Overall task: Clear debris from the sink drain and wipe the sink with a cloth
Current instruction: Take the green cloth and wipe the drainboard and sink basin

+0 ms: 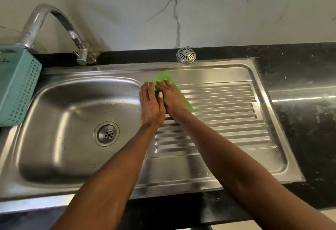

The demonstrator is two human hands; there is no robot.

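Head view: both hands (pixel 161 100) press cloth (pixel 164 77) at basin rim (pixel 140 82).

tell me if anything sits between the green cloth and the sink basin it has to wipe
Nothing visible does. The green cloth lies on the drainboard at the basin's right rim, pressed flat by the left hand and right hand. The strainer cap sits behind on the counter, out of the way.

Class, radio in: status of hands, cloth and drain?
Both hands, left hand and right hand, flat on green cloth on drainboard. Drain looks clear. Strainer cap on counter. Nothing blocking.
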